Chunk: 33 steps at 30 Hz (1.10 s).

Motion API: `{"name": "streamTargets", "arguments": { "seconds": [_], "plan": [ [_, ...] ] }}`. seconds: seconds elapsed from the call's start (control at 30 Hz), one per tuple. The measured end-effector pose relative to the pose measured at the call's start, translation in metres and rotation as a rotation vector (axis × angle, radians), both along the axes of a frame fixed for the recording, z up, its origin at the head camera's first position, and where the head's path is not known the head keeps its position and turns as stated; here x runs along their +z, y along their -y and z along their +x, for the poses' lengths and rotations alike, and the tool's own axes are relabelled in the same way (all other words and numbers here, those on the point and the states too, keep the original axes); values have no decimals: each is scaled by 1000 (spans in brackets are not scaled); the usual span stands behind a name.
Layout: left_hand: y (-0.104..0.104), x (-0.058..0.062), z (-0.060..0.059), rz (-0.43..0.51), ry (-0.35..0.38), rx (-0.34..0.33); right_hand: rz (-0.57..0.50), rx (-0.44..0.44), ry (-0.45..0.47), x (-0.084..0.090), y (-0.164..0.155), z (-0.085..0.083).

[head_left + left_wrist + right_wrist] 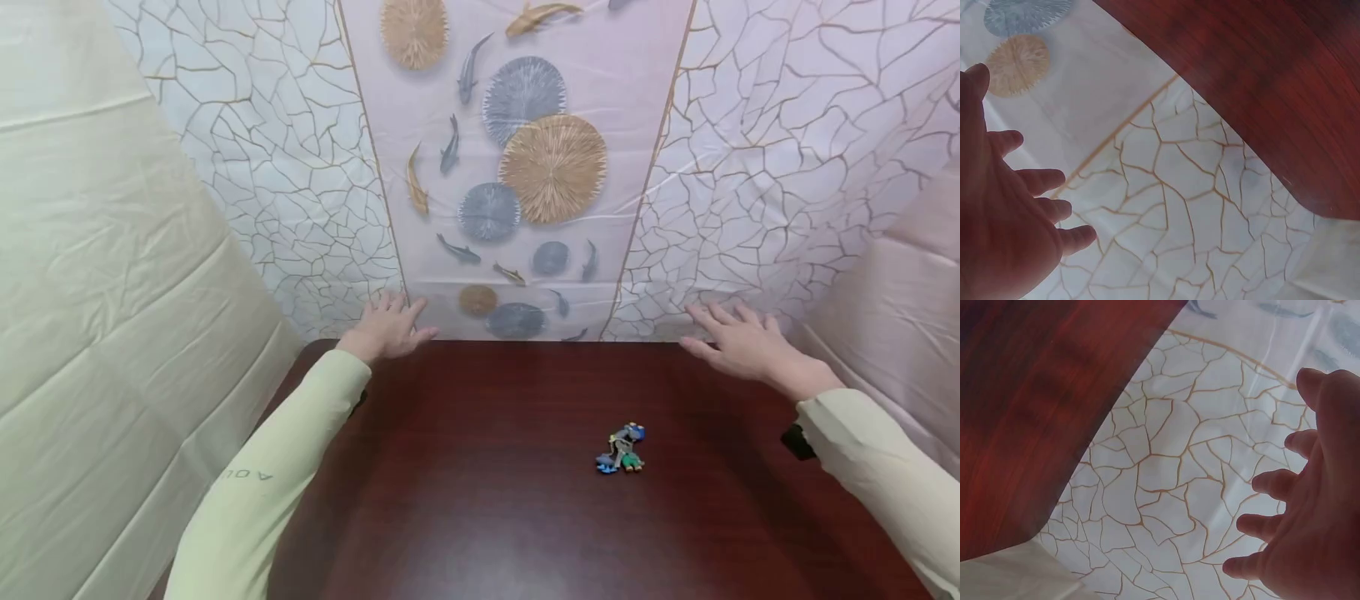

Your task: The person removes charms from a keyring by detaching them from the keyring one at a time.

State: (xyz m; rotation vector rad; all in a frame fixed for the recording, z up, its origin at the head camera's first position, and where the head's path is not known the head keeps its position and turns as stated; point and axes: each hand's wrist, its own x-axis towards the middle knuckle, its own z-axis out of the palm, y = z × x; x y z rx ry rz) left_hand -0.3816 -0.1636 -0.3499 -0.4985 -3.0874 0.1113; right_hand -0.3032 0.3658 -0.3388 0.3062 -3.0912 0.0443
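My left hand (pixel 384 329) is held out over the far left edge of the table, its fingers spread and nothing in it. The right hand (pixel 742 342) is likewise stretched out above the far right part, fingers spread, holding nothing. Both palms show empty in the left wrist view and the right wrist view. Between the hands and nearer to me, a small bunch of keyring-like pieces (pixel 621 450), grey metal with blue, green and yellow figures, lies on the dark red wooden table (pixel 480 500). It is closer to the right hand, well apart from it.
A patterned curtain (pixel 300 167) with gold crack lines, fish and round leaf shapes hangs behind the table's far edge. Pale cloth (pixel 112 333) hangs along the left side, and more cloth (pixel 907 308) along the right.
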Motion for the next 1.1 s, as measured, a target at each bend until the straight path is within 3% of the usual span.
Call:
{"name": "streamTargets", "arguments": {
  "seconds": [0.13,0.37,0.67,1.1],
  "plan": [
    [-7,-2,1,-29,-19,-17,-21,19,2,0,2,2],
    [-25,-8,6,64,38,-60,-44,40,-6,-9,8,9],
    [-45,-6,14,39,15,-121,-61,97,-35,-21,24,11],
    [-69,-22,20,89,35,-157,-117,179,-65,-39,43,25]
  ]
}}
